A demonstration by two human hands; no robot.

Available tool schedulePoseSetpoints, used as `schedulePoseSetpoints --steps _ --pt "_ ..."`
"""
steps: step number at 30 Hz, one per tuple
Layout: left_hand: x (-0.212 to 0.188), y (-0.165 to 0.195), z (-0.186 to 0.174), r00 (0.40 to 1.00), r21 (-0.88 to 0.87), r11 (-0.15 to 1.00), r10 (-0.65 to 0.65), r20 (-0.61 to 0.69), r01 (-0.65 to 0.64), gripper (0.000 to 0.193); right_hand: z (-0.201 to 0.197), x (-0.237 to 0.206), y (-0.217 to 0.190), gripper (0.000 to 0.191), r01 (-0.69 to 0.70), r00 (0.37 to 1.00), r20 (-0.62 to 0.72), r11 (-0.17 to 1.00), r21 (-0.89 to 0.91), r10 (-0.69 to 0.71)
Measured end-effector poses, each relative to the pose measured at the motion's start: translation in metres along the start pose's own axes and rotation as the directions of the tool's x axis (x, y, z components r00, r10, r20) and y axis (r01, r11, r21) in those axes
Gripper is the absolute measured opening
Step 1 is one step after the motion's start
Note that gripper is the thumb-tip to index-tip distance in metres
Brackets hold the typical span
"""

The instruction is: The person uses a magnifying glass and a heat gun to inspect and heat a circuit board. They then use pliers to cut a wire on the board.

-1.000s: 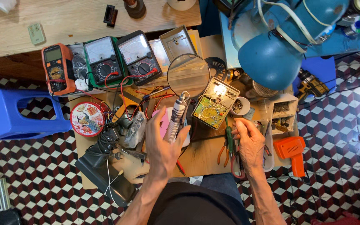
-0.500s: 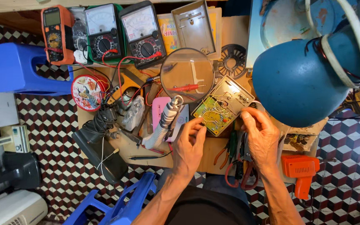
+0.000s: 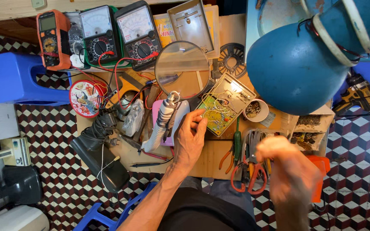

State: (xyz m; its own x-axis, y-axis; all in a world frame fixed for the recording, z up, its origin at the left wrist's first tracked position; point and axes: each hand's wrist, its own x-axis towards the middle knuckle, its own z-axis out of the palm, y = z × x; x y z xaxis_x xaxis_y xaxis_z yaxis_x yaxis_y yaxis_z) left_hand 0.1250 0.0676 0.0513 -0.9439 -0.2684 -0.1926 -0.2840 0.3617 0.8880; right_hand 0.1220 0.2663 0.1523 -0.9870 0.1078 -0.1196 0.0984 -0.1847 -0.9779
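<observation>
A green circuit board [image 3: 215, 114] with thin wires lies in an open beige case [image 3: 240, 95] at the middle of the small wooden bench. My left hand [image 3: 189, 140] reaches to the board's left edge, with thumb and fingertips pinched on it. Just left of that hand lies a white soldering tool [image 3: 162, 122] on a pink pad. My right hand [image 3: 288, 171] hovers near the bench's front right, blurred by motion, fingers curled; whether it holds anything is unclear. A round magnifying glass [image 3: 182, 68] stands over the bench behind the board.
Two black analogue multimeters [image 3: 135, 34] and an orange digital one [image 3: 50, 38] line the back. A blue lamp shade [image 3: 294, 66] hangs at right. Pliers [image 3: 227, 156], red-handled scissors [image 3: 249, 176], a cup of screws [image 3: 255, 110], a red tin [image 3: 84, 97] and a blue stool [image 3: 18, 79] surround the bench.
My right hand has left the circuit board and pulled back toward me at the front right. My left hand stays at the board's left edge.
</observation>
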Motion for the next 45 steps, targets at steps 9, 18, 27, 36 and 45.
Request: schedulePoseSetpoints --steps 9,18,27,36,45 --pt "0.008 0.001 0.012 0.999 -0.04 0.999 -0.026 0.045 0.028 0.026 -0.016 -0.006 -0.037 0.019 0.418 0.879 0.115 0.865 0.277 -0.462" --pt "0.016 -0.009 0.011 0.995 -0.08 0.996 -0.039 0.092 0.047 0.028 -0.014 -0.018 -0.033 0.018 0.424 0.891 0.069 0.877 0.225 -0.448" --pt "0.028 -0.01 0.012 0.997 -0.045 0.998 -0.031 0.073 0.035 0.026 -0.016 0.015 -0.008 0.017 0.244 0.964 -0.11 0.97 0.009 -0.242" --pt "0.025 -0.002 0.011 0.992 -0.082 0.993 -0.08 0.098 0.088 0.026 0.007 0.044 0.068 0.022 -0.34 0.94 -0.182 0.856 -0.39 0.29" --pt "0.023 -0.002 0.021 0.996 -0.09 0.994 -0.058 0.069 0.064 0.024 0.007 0.064 0.091 0.025 -0.408 0.912 -0.104 0.842 -0.354 0.398"
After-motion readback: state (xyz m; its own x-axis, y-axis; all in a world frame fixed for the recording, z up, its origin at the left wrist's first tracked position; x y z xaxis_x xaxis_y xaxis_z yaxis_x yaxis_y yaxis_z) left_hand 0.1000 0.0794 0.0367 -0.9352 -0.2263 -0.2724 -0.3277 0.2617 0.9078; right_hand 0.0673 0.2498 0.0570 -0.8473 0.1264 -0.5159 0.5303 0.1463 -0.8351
